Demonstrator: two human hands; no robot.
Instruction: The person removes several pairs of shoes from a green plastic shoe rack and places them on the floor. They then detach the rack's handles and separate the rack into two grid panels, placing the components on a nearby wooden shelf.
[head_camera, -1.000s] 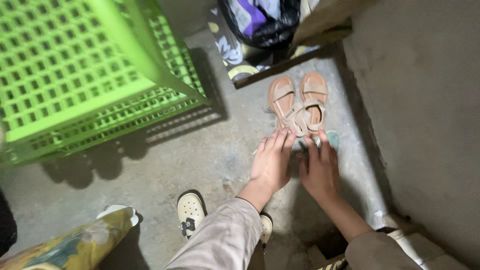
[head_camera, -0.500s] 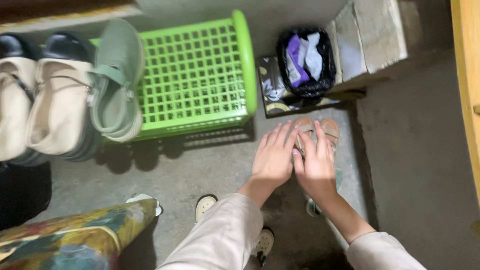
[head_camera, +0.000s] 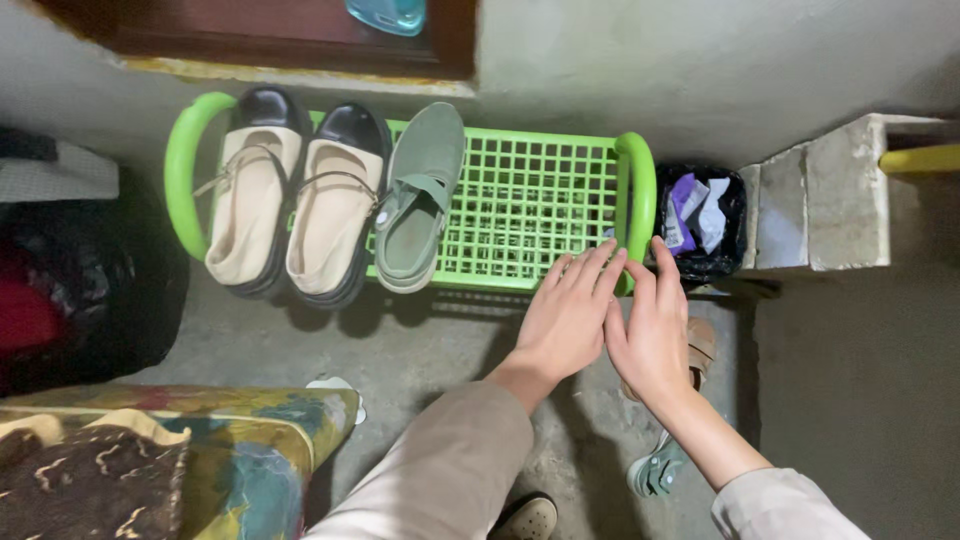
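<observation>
A glossy bright-green plastic lattice shoe rack (head_camera: 520, 200) carries two cream shoes with shiny black toe caps (head_camera: 290, 190) and a matt sage-green clog (head_camera: 420, 200); beneath, the rough grey concrete floor (head_camera: 400, 350), beside crinkled glossy black plastic bag (head_camera: 725, 235)

Three shoes (head_camera: 335, 200) sit on the left part of the rack (head_camera: 520, 200). A bag (head_camera: 705, 220) stands right of the rack, blocks (head_camera: 820, 195) right of it. Both hands, left (head_camera: 565, 315) and right (head_camera: 650, 335), hover side by side before the rack's right end, over a sandal (head_camera: 700, 350) on the floor (head_camera: 400, 350).
</observation>
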